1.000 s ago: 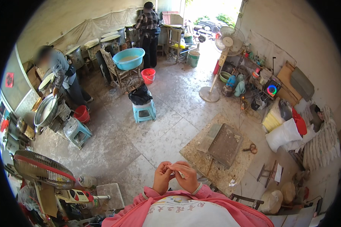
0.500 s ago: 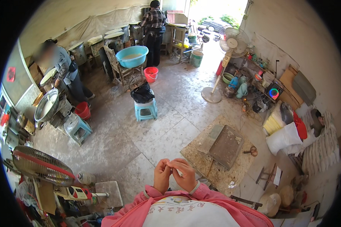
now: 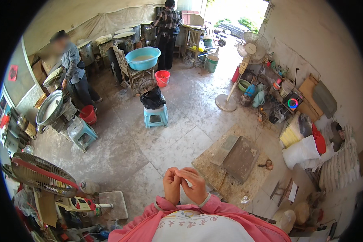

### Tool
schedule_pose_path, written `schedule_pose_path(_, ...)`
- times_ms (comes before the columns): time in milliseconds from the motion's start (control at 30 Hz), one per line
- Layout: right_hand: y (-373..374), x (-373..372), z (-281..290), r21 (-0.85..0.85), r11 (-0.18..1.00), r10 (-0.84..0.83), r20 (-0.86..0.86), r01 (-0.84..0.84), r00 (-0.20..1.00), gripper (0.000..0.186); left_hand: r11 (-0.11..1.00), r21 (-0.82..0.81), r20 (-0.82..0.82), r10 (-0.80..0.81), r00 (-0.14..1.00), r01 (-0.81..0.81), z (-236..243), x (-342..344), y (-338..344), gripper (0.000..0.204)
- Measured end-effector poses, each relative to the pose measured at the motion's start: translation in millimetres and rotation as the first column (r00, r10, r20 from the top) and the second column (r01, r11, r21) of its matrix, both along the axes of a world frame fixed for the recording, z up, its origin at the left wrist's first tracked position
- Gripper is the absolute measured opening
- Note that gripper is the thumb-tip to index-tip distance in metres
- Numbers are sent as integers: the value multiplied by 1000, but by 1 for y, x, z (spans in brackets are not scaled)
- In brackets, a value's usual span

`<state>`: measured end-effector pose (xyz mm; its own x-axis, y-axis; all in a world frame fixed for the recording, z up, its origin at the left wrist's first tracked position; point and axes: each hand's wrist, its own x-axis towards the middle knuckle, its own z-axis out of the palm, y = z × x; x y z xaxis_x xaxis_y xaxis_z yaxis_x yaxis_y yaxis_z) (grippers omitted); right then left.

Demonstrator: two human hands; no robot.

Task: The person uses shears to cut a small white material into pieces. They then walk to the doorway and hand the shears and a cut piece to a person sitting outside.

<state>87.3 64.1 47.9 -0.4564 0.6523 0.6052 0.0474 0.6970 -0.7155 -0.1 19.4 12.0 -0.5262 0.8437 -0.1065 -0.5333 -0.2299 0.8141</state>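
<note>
My left hand (image 3: 171, 185) and my right hand (image 3: 192, 186) meet in front of my chest at the bottom centre, fingertips pressed together. Both are closed; whatever they may hold between the fingers is hidden or too small to make out. Pink sleeves and a white shirt front show below them. Beyond my right hand, a dark flat slab (image 3: 240, 159) lies on a stained board (image 3: 258, 179) on the floor.
Two people (image 3: 72, 70) (image 3: 165, 36) stand at the back left and back. A blue basin (image 3: 142, 58) sits on a chair. A stool (image 3: 156, 117) carries a black bag. Fans (image 3: 44, 173) (image 3: 252, 48) stand left and right; white sacks (image 3: 300, 153) lie at the right.
The person at the left has straightened up from the metal basin. My hands stay joined, with slight finger movement, and the view has shifted a little.
</note>
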Motion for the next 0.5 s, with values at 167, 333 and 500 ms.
schedule_pose_path(167,2,1,0,-1,1000,-1,0,1,1000,34,1000,4,-26,-4,1000,4,1,2,1,5)
schedule_pose_path(333,2,6,-1,-47,999,-1,16,2,1000,33,996,0,60,-90,994,91,3,1,-3,8)
schedule_pose_path(500,1,12,1,-74,997,-2,20,4,1000,31,989,-8,91,-146,985,147,2,1,-6,7)
